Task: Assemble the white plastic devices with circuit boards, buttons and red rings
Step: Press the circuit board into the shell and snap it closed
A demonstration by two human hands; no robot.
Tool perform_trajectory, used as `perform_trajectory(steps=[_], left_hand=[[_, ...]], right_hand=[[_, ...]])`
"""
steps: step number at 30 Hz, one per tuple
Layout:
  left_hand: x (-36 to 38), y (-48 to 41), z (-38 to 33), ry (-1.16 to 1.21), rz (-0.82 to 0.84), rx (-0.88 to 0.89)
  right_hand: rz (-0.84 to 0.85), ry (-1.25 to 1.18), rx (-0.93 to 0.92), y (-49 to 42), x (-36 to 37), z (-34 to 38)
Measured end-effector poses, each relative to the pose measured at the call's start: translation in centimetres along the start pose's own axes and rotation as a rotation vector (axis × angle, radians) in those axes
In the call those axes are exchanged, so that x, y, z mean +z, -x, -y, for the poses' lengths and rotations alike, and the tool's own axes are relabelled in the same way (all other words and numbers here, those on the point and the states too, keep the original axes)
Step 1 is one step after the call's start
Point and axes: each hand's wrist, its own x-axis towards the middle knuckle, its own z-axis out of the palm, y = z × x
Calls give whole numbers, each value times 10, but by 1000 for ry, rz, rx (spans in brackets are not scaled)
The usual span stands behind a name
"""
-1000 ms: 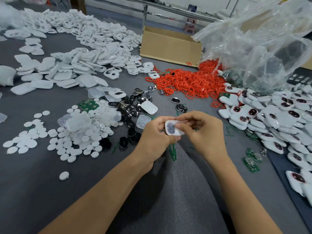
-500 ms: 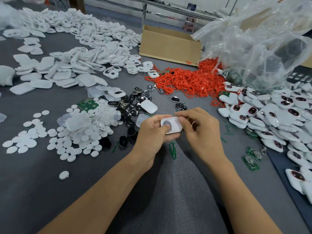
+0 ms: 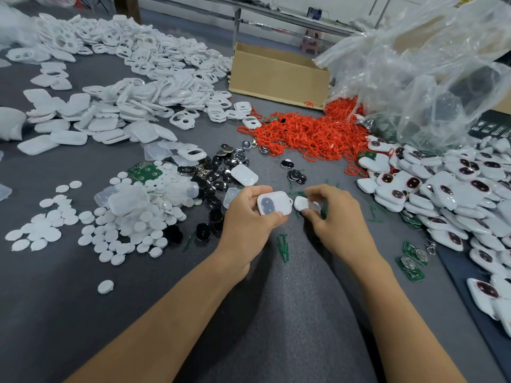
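Heap of finished white devices (image 3: 448, 189) right of the right hand (image 3: 340, 225), red rings (image 3: 309, 136) piled beyond both hands. Left hand (image 3: 249, 225) gripping a white shell (image 3: 273, 207), dark oval facing up, thumb on its near edge. Right hand pinching a small white piece (image 3: 302, 203) just beside that shell.

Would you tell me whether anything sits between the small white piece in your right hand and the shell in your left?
Nothing visible does. The right hand pinches the small white piece just beside the white shell in the left hand, with only a narrow open gap between them.
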Motion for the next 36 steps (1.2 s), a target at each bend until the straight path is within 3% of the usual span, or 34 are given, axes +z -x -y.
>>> perform_trajectory(steps=[5, 10, 14, 19, 22, 25, 31, 36], left_hand=[[-1, -1, 1, -24, 25, 21], [-2, -1, 2, -32, 55, 29], [-2, -1, 1, -41, 54, 40], [1, 1, 0, -42, 65, 46], [0, 2, 0, 0, 87, 32], [-1, 4, -1, 52, 104, 11], [-1, 3, -1, 154, 89, 0], [-1, 1, 0, 133, 92, 1]], right_hand=[[69, 6, 19, -1, 1, -4], [-26, -50, 20, -1, -2, -3], [21, 43, 43, -1, -3, -9], [-158, -134, -62, -8, -10, 16], [-115, -201, -119, -20, -15, 39], [-49, -115, -139, -32, -21, 47], [73, 188, 49, -26, -29, 0], [-22, 431, 451, -5, -56, -70]])
